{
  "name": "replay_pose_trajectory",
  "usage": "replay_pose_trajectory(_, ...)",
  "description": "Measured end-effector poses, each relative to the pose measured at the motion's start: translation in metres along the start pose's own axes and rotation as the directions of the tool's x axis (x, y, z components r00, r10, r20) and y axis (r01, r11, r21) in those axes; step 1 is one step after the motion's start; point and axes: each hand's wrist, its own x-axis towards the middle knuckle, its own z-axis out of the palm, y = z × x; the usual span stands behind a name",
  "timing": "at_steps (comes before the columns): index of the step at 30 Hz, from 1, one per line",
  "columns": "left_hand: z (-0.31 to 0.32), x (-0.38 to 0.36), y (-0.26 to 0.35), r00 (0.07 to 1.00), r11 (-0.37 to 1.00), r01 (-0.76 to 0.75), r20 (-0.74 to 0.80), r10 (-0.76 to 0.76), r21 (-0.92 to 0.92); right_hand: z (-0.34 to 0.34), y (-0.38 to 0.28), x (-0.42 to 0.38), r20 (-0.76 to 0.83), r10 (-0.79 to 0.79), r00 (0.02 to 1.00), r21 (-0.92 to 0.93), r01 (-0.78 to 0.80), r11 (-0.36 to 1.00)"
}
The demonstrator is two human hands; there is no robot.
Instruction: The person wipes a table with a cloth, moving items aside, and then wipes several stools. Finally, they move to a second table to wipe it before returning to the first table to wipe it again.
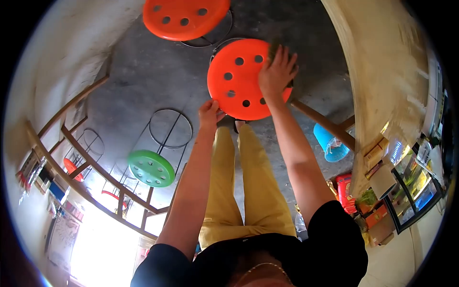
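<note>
A round orange stool (220, 83) with several holes in its seat stands in front of my legs. My left hand (210, 114) is closed on the lower left edge of the seat, thumb on top and fingers at the rim. Over the right part of the seat lies my right hand (278, 71), its fingers bent round something dark green (272, 49) that shows beside the fingertips at the upper right rim. What this green thing is, I cannot make out.
Another orange stool (186, 19) is at the top. A green stool (151, 168) lies tipped at the left, near a wooden frame (95, 165). At the right are a blue bucket (331, 143), a wooden leg (325, 125) and boxes (377, 216).
</note>
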Motion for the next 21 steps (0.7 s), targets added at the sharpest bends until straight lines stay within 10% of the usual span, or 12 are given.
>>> replay_pose_trajectory(5,-0.011,0.014,-0.02,0.997,0.997,0.068,0.022,-0.067,-0.047,-0.025,-0.04,-0.081,0.293,-0.621,0.727,0.247,0.57,0.784)
replay_pose_trajectory(9,-0.004,0.007,-0.012,0.997,0.998,0.06,0.047,-0.061,0.029,-0.041,0.012,-0.1,0.358,-0.783,0.509,0.434,0.652,0.622)
replay_pose_trajectory(15,-0.006,0.036,0.024,1.0,0.995,-0.012,-0.009,0.013,0.099,-0.023,-0.012,0.014,0.054,-0.104,0.993,0.502,0.063,0.863)
replay_pose_trajectory(17,-0.01,0.066,0.066,0.969,0.98,-0.167,-0.167,0.183,0.106,-0.032,-0.066,0.068,0.35,0.132,0.927,0.656,-0.343,0.672)
replay_pose_trajectory(19,0.007,0.07,0.151,0.909,0.941,-0.318,-0.246,0.337,0.113,0.006,-0.106,0.101,-0.056,-0.182,0.982,0.629,0.176,0.757)
replay_pose_trajectory(21,0.021,0.086,0.216,0.883,0.905,-0.409,-0.202,0.424,0.115,0.042,-0.148,0.109,-0.043,-0.444,0.895,0.225,0.442,0.869)
